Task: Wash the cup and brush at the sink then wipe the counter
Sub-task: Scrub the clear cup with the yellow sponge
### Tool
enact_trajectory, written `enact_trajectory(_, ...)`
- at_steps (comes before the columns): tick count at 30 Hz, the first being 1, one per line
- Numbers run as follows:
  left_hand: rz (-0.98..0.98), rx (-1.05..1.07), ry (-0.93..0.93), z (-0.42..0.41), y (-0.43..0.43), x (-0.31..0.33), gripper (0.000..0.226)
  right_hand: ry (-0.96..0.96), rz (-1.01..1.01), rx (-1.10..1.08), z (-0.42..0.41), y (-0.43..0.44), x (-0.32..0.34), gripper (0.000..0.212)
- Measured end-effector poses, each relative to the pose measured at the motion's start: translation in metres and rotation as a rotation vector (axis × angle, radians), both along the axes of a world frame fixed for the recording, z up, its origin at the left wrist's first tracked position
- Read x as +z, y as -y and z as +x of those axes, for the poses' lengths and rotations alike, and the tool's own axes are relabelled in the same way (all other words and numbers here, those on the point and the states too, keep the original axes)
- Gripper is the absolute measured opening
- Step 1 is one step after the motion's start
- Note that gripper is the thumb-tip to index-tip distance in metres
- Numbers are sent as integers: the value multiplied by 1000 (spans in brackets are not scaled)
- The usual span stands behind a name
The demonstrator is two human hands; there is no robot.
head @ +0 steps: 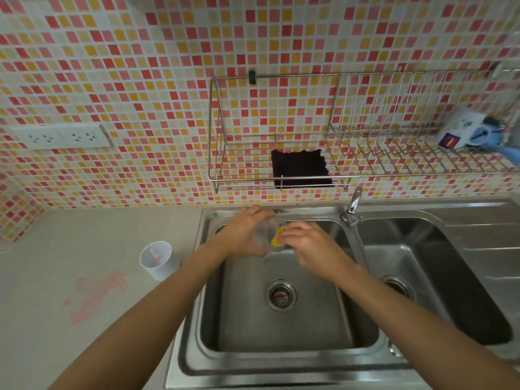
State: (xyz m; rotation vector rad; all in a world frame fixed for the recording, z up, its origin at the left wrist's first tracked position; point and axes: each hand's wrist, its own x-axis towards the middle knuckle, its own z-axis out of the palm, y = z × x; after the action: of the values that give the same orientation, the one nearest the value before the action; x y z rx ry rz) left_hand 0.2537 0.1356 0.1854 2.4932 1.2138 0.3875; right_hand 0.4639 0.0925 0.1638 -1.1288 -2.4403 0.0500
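Observation:
Over the left sink basin (281, 327), my left hand (242, 235) grips a clear cup (264, 236) lying on its side. My right hand (306, 243) pushes a yellow sponge (276, 237) into the cup's mouth. A white cup (157, 260) with a small brush inside stands on the counter (98, 240) left of the sink. Pink stains (95, 296) smear the counter in front of that cup. A dark cloth (299, 168) hangs on the wall rack (242, 170).
The faucet (353, 205) stands between the two basins, with the right basin (422, 277) and a drainboard beyond. A mug (461, 130) lies in the rack at the far right. Wall sockets (62, 136) sit above the left counter.

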Motion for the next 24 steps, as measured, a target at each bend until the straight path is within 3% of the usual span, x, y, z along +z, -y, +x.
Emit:
enact_trajectory(3,-31,19,-4,0,1,-5,84,-101,-157,12,11,6,-6,35)
enact_trajectory(8,-53,42,77,23,3,-7,84,17,61,21,28,0,-11,40)
enact_trajectory(13,-77,141,259,48,10,-27,96,-44,20,51,40,-2,-10,41)
enact_trajectory(17,-84,145,240,60,11,-40,86,-32,-163,77,55,-9,-15,33)
enact_trajectory(21,-68,115,192,72,5,-39,81,98,-26,65,62,-19,-18,48)
enact_trajectory(24,22,109,76,76,-2,-38,81,70,-66,78,60,-20,-26,44)
